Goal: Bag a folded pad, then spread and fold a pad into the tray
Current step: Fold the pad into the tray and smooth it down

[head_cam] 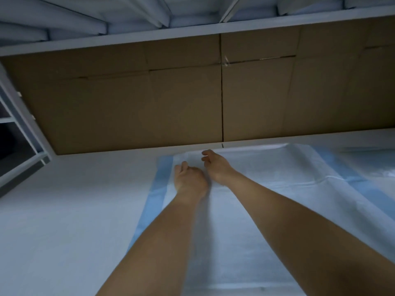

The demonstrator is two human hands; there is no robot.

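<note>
Reaching: both your bare arms stretch out over the pad [267,178], hands close together near its far left part.
Left hand [189,178]: fingers curled down onto the pad; whether they pinch it, you cannot tell.
Right hand [215,165]: fingers loosely curled, resting on the pad's far edge; grip unclear.
Pad: white with blue side strips, spread on the white table [64,210].
Far side: cardboard boxes [149,103] under a shelf [192,30].

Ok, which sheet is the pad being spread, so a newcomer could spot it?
Find the brown cardboard wall behind the white table. The pad lies flat just before it, under the left hand and right hand. Only it has light-blue side bands.
</note>
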